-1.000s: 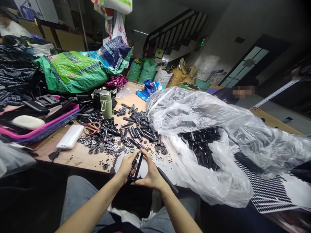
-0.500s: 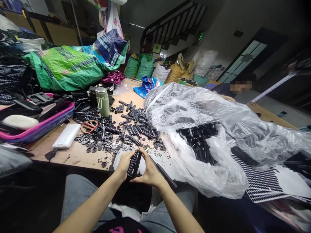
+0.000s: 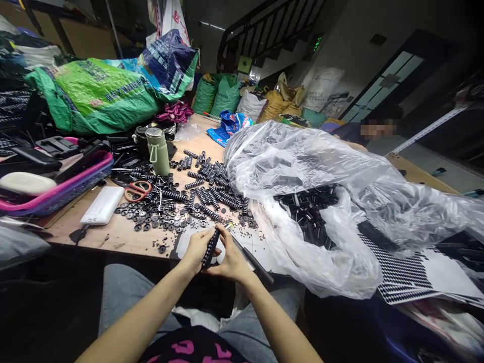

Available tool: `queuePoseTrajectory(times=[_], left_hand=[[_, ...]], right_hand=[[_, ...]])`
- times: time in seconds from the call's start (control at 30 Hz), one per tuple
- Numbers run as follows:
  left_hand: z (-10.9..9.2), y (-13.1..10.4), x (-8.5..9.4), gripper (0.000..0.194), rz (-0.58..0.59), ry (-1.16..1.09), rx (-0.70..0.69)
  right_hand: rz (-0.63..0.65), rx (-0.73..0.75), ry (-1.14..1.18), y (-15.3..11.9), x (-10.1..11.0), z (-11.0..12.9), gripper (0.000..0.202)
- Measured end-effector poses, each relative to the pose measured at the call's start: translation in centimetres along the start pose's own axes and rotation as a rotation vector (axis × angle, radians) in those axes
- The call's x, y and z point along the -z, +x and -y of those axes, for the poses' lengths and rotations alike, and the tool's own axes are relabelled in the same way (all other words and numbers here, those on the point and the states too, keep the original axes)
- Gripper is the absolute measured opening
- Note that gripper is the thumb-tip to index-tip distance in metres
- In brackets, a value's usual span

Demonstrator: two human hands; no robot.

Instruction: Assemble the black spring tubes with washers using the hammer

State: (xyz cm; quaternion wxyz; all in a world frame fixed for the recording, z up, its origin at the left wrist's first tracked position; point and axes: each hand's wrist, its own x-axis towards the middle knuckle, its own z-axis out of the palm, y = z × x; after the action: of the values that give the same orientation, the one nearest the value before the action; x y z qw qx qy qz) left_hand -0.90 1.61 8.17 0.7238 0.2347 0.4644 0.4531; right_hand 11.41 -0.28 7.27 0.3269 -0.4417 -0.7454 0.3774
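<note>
Head view: black white-marked part (image 3: 209,250) held tilted betw. both hands, at near edge of table (image 3: 130,243). L hand (image 3: 193,252) closed on its left side; R hand (image 3: 233,261) curved wide, thumb and fingertips at opp. ends. Est. handling: light, stiff, prob. smooth plastic (wt. unconfirmed), slip risk mod., low fragility. Rec. hold: long edges or ends, off marked face. Underside hidden, cond. n/a.

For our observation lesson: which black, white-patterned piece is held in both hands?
The narrow piece between the left hand and right hand; the patterned cylinders lie on the table.
</note>
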Motion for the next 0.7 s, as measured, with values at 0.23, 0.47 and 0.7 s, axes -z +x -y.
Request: queuePoseTrajectory(times=[0.23, 0.47, 0.7], left_hand=[[0.3, 0.4, 0.2, 0.024, -0.045, 0.065, 0.077], [1.8, 1.6, 1.7, 0.031, 0.003, 0.398, -0.126], [5.1, 3.0, 4.3, 0.045, 0.072, 1.452, -0.744]], right_hand=[[0.015, -0.052, -0.011, 0.3, -0.3, 0.1, 0.102], [-0.05, -0.051, -0.217, 0.8, -2.1, -1.4, 0.097], [-0.171, -0.185, -0.537, -1.3, -1.6, -5.0, 0.072]])
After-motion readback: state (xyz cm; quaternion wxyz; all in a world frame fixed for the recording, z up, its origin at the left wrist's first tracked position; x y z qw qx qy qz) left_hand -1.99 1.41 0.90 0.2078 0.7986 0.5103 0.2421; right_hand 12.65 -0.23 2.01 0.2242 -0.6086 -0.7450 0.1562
